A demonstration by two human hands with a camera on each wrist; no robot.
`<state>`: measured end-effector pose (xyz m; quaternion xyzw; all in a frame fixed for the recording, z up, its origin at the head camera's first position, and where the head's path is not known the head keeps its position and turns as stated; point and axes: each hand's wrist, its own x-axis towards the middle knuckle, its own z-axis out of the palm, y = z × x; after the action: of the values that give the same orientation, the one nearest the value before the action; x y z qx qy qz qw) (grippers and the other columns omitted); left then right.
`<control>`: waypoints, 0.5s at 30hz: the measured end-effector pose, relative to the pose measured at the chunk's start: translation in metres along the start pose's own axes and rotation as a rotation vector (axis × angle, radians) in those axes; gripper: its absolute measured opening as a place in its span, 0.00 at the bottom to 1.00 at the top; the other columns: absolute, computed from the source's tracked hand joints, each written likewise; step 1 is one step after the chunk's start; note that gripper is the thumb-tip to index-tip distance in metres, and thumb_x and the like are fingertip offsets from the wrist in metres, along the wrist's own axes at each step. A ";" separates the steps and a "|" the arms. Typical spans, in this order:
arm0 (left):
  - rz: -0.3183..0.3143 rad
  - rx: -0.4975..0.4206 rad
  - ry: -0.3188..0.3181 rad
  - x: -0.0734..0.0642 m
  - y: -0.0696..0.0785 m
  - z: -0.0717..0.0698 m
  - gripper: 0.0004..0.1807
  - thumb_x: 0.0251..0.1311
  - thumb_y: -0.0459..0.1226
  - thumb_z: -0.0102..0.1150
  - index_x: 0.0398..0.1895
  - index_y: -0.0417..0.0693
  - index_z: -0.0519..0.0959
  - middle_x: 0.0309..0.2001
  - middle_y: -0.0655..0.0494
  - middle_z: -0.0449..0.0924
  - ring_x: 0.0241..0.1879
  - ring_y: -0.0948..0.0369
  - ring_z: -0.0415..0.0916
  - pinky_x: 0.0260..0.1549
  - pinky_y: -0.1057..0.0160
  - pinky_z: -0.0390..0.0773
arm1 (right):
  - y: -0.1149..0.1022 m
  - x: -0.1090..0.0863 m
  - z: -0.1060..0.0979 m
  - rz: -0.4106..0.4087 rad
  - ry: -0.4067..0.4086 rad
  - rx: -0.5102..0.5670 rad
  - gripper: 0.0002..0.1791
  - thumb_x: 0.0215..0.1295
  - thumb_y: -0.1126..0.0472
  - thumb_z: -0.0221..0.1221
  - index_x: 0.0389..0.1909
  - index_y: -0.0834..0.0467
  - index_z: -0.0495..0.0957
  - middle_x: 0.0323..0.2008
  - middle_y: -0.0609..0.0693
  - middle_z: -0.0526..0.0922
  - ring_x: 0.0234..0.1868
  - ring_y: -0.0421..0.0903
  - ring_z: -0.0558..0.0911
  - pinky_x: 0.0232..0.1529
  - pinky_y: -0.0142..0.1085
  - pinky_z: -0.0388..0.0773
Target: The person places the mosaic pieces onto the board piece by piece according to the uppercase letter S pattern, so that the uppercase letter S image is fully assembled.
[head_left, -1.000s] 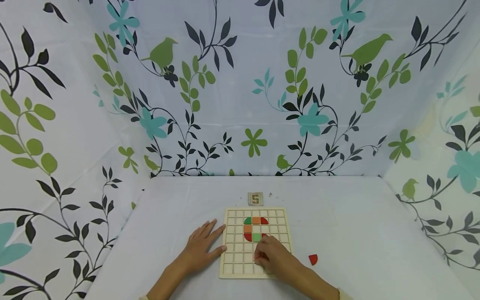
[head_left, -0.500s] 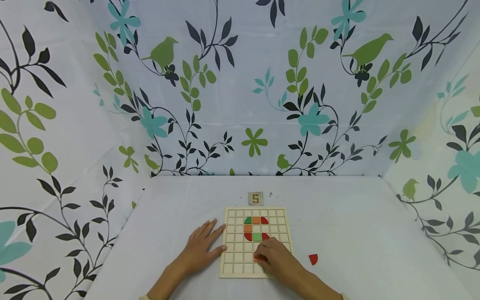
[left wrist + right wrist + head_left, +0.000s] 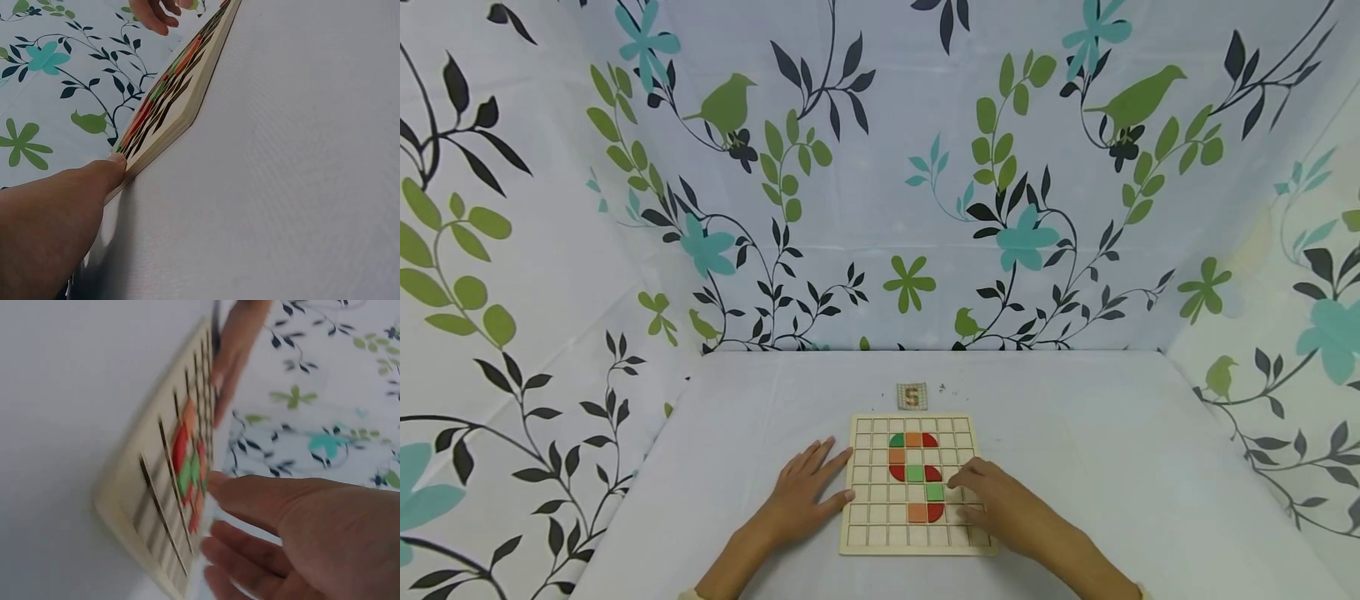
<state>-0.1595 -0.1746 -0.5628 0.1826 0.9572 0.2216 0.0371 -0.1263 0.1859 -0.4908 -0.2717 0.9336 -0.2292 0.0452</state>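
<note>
A pale wooden grid board (image 3: 877, 540) lies on the white table. Orange, green and red square and quarter-round tiles fill some of its cells in an S-like curve, ending with a green square tile (image 3: 935, 492), a red quarter-round tile (image 3: 936, 512) and an orange square tile (image 3: 917, 512). Spread flat beside the board, my left hand (image 3: 801, 492) touches its left edge with thumb and fingertips. My right hand (image 3: 1003, 504) hovers over the board's right edge, fingers loosely bent, with nothing visible between them in the right wrist view. The spot right of the board is hidden beneath it.
Behind the board lies a small card (image 3: 912, 397) with an S pattern. Some small dark specks (image 3: 943, 388) are beside it. A printed cloth (image 3: 880, 167) with birds and leaves hangs around the table.
My right hand has left the orange tile in the lower rows and moved right, uncovering the green, red and orange tiles. The loose red tile is now covered from view. My left hand stays put.
</note>
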 end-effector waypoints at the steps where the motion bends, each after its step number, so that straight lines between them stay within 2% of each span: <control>1: 0.001 0.000 0.002 0.000 0.000 0.000 0.40 0.74 0.67 0.49 0.84 0.67 0.60 0.86 0.51 0.50 0.85 0.44 0.44 0.78 0.32 0.47 | 0.004 -0.004 -0.008 0.028 -0.010 -0.001 0.17 0.66 0.61 0.72 0.54 0.54 0.84 0.54 0.42 0.80 0.59 0.47 0.81 0.61 0.45 0.82; 5: 0.005 -0.004 0.009 0.000 0.001 -0.003 0.40 0.74 0.66 0.50 0.84 0.66 0.61 0.85 0.50 0.50 0.84 0.43 0.45 0.78 0.32 0.47 | 0.023 -0.019 -0.032 0.152 -0.050 0.004 0.20 0.62 0.64 0.75 0.54 0.53 0.82 0.53 0.44 0.81 0.57 0.48 0.81 0.58 0.48 0.82; 8: 0.007 -0.006 0.013 0.000 0.001 -0.003 0.40 0.74 0.66 0.51 0.84 0.66 0.61 0.85 0.50 0.51 0.84 0.43 0.45 0.78 0.32 0.47 | 0.036 -0.029 -0.039 0.237 -0.095 0.035 0.22 0.60 0.65 0.76 0.53 0.51 0.81 0.50 0.45 0.81 0.54 0.48 0.80 0.56 0.50 0.82; 10: 0.004 -0.001 0.009 -0.001 0.001 -0.003 0.40 0.74 0.66 0.51 0.84 0.66 0.61 0.85 0.50 0.51 0.84 0.43 0.45 0.78 0.33 0.47 | 0.045 -0.036 -0.039 0.236 -0.122 0.054 0.22 0.59 0.66 0.75 0.52 0.50 0.80 0.48 0.45 0.80 0.53 0.48 0.80 0.55 0.50 0.82; 15: 0.011 -0.015 0.003 0.000 0.002 -0.002 0.40 0.74 0.65 0.51 0.84 0.65 0.61 0.85 0.49 0.51 0.84 0.43 0.45 0.78 0.32 0.47 | 0.063 -0.049 -0.024 0.110 -0.114 0.097 0.17 0.62 0.72 0.69 0.46 0.52 0.79 0.41 0.43 0.76 0.43 0.42 0.78 0.46 0.38 0.82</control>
<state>-0.1591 -0.1734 -0.5603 0.1874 0.9545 0.2290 0.0360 -0.1202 0.2689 -0.4997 -0.2301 0.9308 -0.2557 0.1239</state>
